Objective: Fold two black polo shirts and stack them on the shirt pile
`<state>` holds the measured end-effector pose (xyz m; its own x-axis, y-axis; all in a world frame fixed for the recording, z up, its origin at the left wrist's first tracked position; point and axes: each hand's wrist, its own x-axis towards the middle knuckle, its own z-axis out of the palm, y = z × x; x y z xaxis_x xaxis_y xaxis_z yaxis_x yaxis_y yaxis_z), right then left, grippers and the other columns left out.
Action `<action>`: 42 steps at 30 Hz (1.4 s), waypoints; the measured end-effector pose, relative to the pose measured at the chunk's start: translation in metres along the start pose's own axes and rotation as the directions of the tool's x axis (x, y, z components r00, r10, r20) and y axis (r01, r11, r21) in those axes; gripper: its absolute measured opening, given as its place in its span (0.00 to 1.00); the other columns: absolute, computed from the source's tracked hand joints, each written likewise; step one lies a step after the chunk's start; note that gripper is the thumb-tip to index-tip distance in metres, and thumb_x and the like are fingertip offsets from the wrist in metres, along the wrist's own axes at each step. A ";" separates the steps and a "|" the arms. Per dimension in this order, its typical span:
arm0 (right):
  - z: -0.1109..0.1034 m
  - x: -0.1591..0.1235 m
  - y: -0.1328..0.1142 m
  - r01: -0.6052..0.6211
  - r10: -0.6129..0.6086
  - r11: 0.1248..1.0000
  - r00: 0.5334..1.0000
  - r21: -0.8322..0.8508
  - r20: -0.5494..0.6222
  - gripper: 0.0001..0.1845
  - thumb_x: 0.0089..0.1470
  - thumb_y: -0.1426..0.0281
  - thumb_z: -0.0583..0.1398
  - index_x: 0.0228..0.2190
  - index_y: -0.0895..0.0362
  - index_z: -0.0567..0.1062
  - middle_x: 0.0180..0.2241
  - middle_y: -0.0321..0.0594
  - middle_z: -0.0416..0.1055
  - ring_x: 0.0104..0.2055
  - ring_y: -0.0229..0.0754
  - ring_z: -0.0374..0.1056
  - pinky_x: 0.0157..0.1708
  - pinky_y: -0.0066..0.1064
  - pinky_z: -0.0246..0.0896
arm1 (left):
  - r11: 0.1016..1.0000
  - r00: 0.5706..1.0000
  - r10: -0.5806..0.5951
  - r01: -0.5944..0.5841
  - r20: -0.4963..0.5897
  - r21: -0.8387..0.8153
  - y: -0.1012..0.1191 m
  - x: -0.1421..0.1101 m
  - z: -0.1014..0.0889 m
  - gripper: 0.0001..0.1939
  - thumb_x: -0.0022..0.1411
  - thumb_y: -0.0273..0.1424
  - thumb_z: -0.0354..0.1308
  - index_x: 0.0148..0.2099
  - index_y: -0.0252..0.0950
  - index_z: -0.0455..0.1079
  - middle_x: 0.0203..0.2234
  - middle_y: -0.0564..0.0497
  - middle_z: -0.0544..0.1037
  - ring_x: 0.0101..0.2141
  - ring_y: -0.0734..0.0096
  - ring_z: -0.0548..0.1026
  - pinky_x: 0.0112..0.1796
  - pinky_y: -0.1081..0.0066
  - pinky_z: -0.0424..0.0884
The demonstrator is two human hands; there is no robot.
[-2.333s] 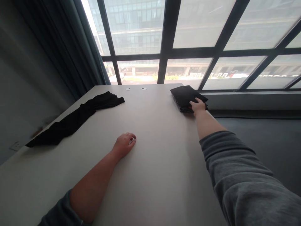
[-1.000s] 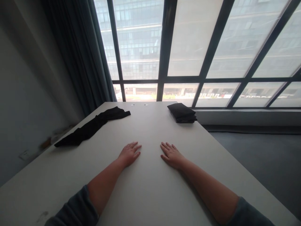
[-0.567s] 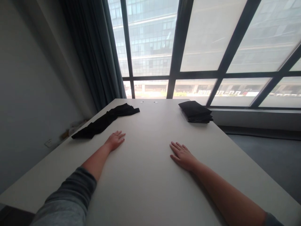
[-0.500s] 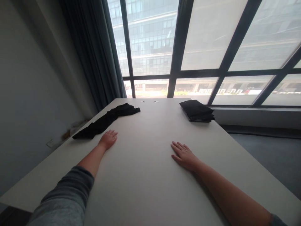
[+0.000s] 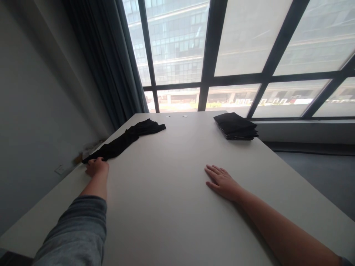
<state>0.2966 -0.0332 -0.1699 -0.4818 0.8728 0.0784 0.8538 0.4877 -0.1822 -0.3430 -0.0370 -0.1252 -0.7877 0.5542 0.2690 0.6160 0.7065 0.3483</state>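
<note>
A long, crumpled black garment (image 5: 124, 142) lies along the left side of the white table (image 5: 161, 203); its exact kind I cannot tell. At its near end is my left hand (image 5: 97, 167), fingers bent and closed on the edge of the fabric. My right hand (image 5: 223, 183) rests palm down on the tabletop, its fingers stretched out and holding nothing. Beyond that hand, at the far right of the table, sits a stack of folded black fabric (image 5: 235, 125), apart from both hands.
Two small white round fittings (image 5: 176, 116) are set near the table's far edge. A large window (image 5: 177, 48) rises behind it, with a dark curtain (image 5: 111, 66) on the left. A wall socket (image 5: 59, 170) shows beside the table's left edge.
My left hand has moved left from the bare tabletop to the near end of the black garment and closed on it. My right hand stays flat; the view has shifted slightly.
</note>
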 end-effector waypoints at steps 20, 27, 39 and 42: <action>-0.008 -0.016 -0.069 0.351 -0.289 0.891 0.928 0.287 -0.236 0.37 0.58 0.62 0.66 0.67 0.53 0.68 0.66 0.50 0.65 0.71 0.56 0.58 0.69 0.53 0.57 | 0.231 0.206 0.973 -0.790 0.108 -0.568 0.145 -0.325 -0.043 0.14 0.70 0.27 0.52 0.53 0.41 0.75 0.49 0.49 0.82 0.50 0.62 0.79 0.55 0.65 0.69; -0.024 -0.021 -0.068 0.500 -0.431 0.782 0.865 0.371 -0.258 0.14 0.64 0.66 0.60 0.49 0.52 0.80 0.50 0.44 0.78 0.57 0.48 0.71 0.61 0.46 0.67 | 0.188 0.098 0.972 -0.870 0.214 -0.456 0.130 -0.345 -0.070 0.14 0.63 0.39 0.66 0.48 0.41 0.74 0.47 0.45 0.79 0.47 0.53 0.75 0.47 0.56 0.68; -0.005 -0.030 -0.122 0.333 -0.180 0.806 0.925 0.488 -0.334 0.29 0.49 0.76 0.63 0.54 0.55 0.77 0.54 0.49 0.74 0.56 0.51 0.71 0.60 0.45 0.67 | 0.322 0.238 0.944 -0.811 0.227 -0.489 0.121 -0.323 -0.082 0.07 0.66 0.26 0.54 0.43 0.41 0.72 0.41 0.47 0.77 0.43 0.58 0.74 0.45 0.60 0.69; -0.012 -0.029 -0.116 0.265 -0.027 0.721 0.934 0.641 -0.357 0.26 0.51 0.77 0.59 0.52 0.54 0.77 0.45 0.44 0.78 0.47 0.45 0.75 0.50 0.38 0.72 | 0.331 0.342 0.936 -0.760 0.089 -0.559 0.124 -0.323 -0.083 0.08 0.67 0.25 0.52 0.43 0.39 0.71 0.42 0.47 0.76 0.42 0.59 0.74 0.45 0.61 0.70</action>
<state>0.2140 -0.1152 -0.1394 -0.4024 0.8095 0.4275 0.3611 0.5695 -0.7385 -0.0126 -0.1650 -0.0944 0.3074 0.8897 0.3376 0.8010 -0.4335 0.4129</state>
